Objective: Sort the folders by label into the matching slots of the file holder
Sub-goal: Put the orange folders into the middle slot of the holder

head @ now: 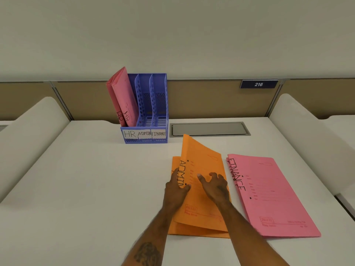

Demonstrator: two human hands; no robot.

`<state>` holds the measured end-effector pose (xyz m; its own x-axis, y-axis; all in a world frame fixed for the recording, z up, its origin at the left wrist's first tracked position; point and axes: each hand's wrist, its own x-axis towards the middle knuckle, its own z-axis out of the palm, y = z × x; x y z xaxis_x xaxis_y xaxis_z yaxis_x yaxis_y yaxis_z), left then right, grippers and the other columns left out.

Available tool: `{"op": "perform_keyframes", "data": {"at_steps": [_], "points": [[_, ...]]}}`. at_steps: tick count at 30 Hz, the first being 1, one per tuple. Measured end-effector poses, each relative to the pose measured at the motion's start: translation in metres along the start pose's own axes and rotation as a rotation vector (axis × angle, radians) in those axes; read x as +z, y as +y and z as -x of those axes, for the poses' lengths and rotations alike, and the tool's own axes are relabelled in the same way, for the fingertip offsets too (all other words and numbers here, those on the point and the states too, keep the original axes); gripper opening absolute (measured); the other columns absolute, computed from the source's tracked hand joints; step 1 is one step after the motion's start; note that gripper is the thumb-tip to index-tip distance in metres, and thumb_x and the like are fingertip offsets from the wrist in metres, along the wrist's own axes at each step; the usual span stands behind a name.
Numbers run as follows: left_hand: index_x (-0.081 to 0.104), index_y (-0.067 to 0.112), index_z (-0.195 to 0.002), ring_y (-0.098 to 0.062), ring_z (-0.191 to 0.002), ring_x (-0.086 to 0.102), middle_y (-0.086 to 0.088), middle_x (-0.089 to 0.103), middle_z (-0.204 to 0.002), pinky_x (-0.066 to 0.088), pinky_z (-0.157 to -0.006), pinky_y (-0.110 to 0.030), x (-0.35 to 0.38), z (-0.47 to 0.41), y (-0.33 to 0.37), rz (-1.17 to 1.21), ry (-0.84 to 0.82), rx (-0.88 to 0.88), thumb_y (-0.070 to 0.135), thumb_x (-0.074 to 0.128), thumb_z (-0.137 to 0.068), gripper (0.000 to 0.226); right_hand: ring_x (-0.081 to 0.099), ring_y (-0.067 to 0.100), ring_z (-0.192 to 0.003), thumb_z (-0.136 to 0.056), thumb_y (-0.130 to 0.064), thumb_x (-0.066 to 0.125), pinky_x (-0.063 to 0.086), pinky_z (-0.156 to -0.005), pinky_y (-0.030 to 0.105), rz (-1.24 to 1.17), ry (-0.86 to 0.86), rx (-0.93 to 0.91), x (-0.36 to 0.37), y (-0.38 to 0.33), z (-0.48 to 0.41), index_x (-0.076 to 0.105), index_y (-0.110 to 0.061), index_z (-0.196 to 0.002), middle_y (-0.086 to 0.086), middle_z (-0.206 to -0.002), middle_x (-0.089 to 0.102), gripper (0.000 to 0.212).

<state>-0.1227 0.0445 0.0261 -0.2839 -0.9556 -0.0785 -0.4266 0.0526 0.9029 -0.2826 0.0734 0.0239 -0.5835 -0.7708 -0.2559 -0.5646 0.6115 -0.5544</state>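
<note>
1. While both hands are working at the orange folders near the middle of the white desk (80, 179), the left hand (175, 187) is gripping the left edge of the top ADMIN folder (203, 169), thumb over the lettering and fingers tucked under, so its far end is tilting up.
2. The right hand (214, 184) is lying on that folder's face with fingers spread and loosely curled, pressing rather than clasping.
3. A second orange folder (192, 232) is lying flat beneath the lifted one, its near and left edges showing.
4. Just to the right, close beside but apart from the orange pair, two pink FINANCE folders (272, 194) are resting stacked on the desk.
5. The blue file holder (148, 120) is standing at the back of the desk, its front labels reading HR, ADMIN and FINANCE from left to right.
6. Two pink HR folders (123, 96) are leaning leftward in the HR slot; the other two slots are holding nothing.
7. A grey cable hatch (209, 129) is sitting flush in the desk beside the holder, and a plate numbered 216 (258, 84) is hanging on the partition behind.
</note>
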Motion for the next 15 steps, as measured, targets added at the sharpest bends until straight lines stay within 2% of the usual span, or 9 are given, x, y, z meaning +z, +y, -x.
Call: {"op": "perform_keyframes", "data": {"at_steps": [2, 4, 7, 11, 13, 15], "points": [[0.037, 0.025, -0.147, -0.015, -0.11, 0.063, 0.011, 0.059, -0.126, 0.051, -0.092, -0.032, -0.001, -0.004, 0.013, -0.005, 0.035, 0.024, 0.036, 0.066, -0.092, 0.063, 0.035, 0.03, -0.135, -0.082, -0.078, 0.04, 0.044, -0.099, 0.048, -0.025, 0.039, -0.082, -0.016, -0.028, -0.005, 0.042, -0.022, -0.14, 0.009, -0.148, 0.04, 0.08], [0.049, 0.028, -0.133, -0.011, -0.099, 0.064, 0.013, 0.063, -0.116, 0.054, -0.092, -0.035, -0.003, -0.009, 0.025, -0.002, 0.066, 0.041, 0.038, 0.065, -0.092, 0.045, 0.041, 0.03, -0.131, -0.082, -0.078, 0.04, 0.045, -0.097, 0.047, -0.058, 0.077, -0.158, -0.035, -0.059, -0.01, 0.041, -0.022, -0.141, 0.009, -0.145, 0.044, 0.081], [0.053, 0.031, -0.116, 0.0, -0.083, 0.062, 0.018, 0.063, -0.097, 0.057, -0.088, -0.035, -0.008, -0.013, 0.041, -0.019, 0.096, 0.076, 0.038, 0.064, -0.092, 0.027, 0.049, 0.032, -0.124, -0.083, -0.077, 0.038, 0.048, -0.093, 0.048, -0.103, 0.125, -0.257, -0.071, -0.108, -0.017, 0.03, -0.024, -0.145, 0.01, -0.141, 0.048, 0.082], [0.054, 0.02, -0.121, 0.005, -0.073, 0.059, 0.02, 0.061, -0.087, 0.054, -0.072, -0.02, -0.015, -0.013, 0.065, -0.053, 0.172, 0.159, 0.031, 0.065, -0.091, 0.034, 0.064, 0.03, -0.099, -0.085, -0.076, 0.035, 0.05, -0.072, 0.039, -0.088, 0.237, -0.393, -0.121, -0.163, -0.02, 0.019, -0.027, -0.147, 0.011, -0.122, 0.062, 0.081], [0.054, 0.019, -0.123, 0.005, -0.071, 0.059, 0.019, 0.061, -0.09, 0.056, -0.074, -0.022, -0.018, -0.01, 0.074, -0.066, 0.217, 0.202, 0.029, 0.065, -0.092, 0.034, 0.062, 0.031, -0.1, -0.084, -0.076, 0.038, 0.048, -0.071, 0.039, -0.06, 0.29, -0.448, -0.141, -0.183, -0.019, 0.021, -0.027, -0.145, 0.011, -0.123, 0.061, 0.08], [0.054, 0.02, -0.123, 0.003, -0.076, 0.06, 0.019, 0.062, -0.097, 0.052, -0.076, -0.017, -0.021, -0.007, 0.08, -0.076, 0.283, 0.245, 0.031, 0.066, -0.091, 0.036, 0.06, 0.031, -0.104, -0.082, -0.074, 0.042, 0.048, -0.075, 0.041, -0.019, 0.316, -0.472, -0.156, -0.199, -0.017, 0.027, -0.025, -0.141, 0.01, -0.126, 0.058, 0.078]]}}
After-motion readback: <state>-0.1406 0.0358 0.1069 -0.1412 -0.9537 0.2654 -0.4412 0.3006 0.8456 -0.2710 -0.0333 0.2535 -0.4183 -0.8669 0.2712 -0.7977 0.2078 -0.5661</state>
